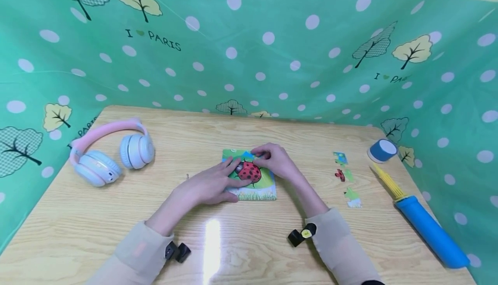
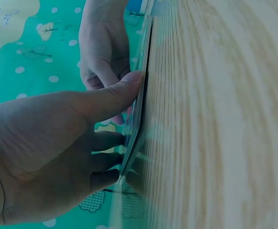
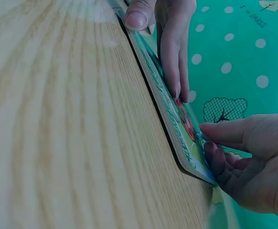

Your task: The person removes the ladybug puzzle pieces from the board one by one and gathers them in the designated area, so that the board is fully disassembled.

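A ladybug jigsaw puzzle (image 1: 256, 195) lies on the table in front of me, its green board edged with printed grass. My left hand (image 1: 212, 185) rests on its left side, fingers stretched over the picture; in the left wrist view the thumb of the left hand (image 2: 48, 143) touches the board's edge. At the upper right of the puzzle, my right hand (image 1: 278, 161) bends its thumb and fingers together over a blue puzzle piece (image 1: 247, 154), mostly hidden beneath them. The right wrist view shows the right hand (image 3: 253, 167) low against the board's edge.
Loose puzzle pieces lie to the right: a blue-green one (image 1: 339, 157), a red one (image 1: 339, 174) and a green-white one (image 1: 353, 198). Beyond them are a blue-white round container (image 1: 382, 151) and a blue pump (image 1: 429, 231) with yellow nozzle. Pink-and-white headphones (image 1: 99, 166) stand at left.
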Tool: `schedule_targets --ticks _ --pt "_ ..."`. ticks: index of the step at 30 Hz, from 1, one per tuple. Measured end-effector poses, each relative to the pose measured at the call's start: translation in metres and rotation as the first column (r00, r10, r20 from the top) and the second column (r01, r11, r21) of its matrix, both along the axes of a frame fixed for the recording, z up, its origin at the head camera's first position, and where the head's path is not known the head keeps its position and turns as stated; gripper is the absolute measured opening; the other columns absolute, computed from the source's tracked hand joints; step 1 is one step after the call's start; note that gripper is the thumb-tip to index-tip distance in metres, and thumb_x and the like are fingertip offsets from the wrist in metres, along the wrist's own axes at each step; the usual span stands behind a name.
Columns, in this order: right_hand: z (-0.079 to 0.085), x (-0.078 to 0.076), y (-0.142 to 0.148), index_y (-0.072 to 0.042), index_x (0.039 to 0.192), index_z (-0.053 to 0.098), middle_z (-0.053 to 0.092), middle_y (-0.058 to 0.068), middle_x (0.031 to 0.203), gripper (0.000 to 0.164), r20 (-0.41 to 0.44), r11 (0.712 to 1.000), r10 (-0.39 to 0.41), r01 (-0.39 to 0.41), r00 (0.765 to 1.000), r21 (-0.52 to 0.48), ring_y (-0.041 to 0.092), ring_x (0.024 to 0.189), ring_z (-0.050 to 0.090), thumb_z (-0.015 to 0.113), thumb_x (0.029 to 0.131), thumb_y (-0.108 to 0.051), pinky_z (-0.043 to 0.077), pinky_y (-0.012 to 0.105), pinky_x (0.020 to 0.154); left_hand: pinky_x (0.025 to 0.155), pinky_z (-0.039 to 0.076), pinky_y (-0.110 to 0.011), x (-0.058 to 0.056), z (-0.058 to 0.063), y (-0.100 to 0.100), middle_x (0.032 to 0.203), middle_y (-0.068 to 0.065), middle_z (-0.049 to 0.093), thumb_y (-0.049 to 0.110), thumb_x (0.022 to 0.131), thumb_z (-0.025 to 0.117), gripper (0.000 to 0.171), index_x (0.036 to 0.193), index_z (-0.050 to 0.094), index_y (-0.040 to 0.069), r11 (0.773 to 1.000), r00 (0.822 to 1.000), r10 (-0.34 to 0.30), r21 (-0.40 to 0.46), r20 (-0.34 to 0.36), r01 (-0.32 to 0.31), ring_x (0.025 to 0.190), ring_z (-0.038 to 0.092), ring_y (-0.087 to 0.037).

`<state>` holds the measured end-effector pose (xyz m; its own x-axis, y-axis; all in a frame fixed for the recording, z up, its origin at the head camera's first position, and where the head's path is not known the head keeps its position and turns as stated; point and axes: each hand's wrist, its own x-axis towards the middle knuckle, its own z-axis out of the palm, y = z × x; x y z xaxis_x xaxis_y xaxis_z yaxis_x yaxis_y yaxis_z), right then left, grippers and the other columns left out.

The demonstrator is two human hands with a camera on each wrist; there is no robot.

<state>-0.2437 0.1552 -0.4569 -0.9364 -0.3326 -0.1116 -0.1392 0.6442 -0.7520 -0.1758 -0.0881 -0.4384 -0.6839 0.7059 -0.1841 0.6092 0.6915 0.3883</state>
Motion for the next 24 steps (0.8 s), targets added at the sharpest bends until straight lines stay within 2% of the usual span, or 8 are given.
schedule_targets --ticks 14,24 --pt "0.0059 0.0044 -0.0025 -0.009 0.124 0.075 0.071 0.01 0.113 0.031 -0.074 0.996 0.02 -0.014 0.997 0.088 0.018 0.093 0.067 0.076 0.093 -0.015 0.058 0.032 0.082 0.126 0.029 -0.058 -0.0005 -0.0004 0.0 0.173 -0.018 0.016 0.046 0.099 0.064 0.063 0.156 0.045 0.028 1.0 1.0 0.014 -0.026 -0.009 -0.014 0.161 0.011 -0.043" --pt "0.0098 0.0074 -0.0047 -0.008 0.122 0.076 0.072 0.01 0.109 0.029 -0.119 0.989 0.032 -0.014 0.992 0.147 0.018 0.092 0.068 0.076 0.093 -0.013 0.06 0.031 0.08 0.127 0.028 -0.058 -0.0012 -0.0016 -0.0006 0.173 -0.018 0.016 0.046 0.099 0.064 0.063 0.156 0.045 0.028 1.0 1.0 0.014 -0.019 -0.008 -0.015 0.161 0.011 -0.042"
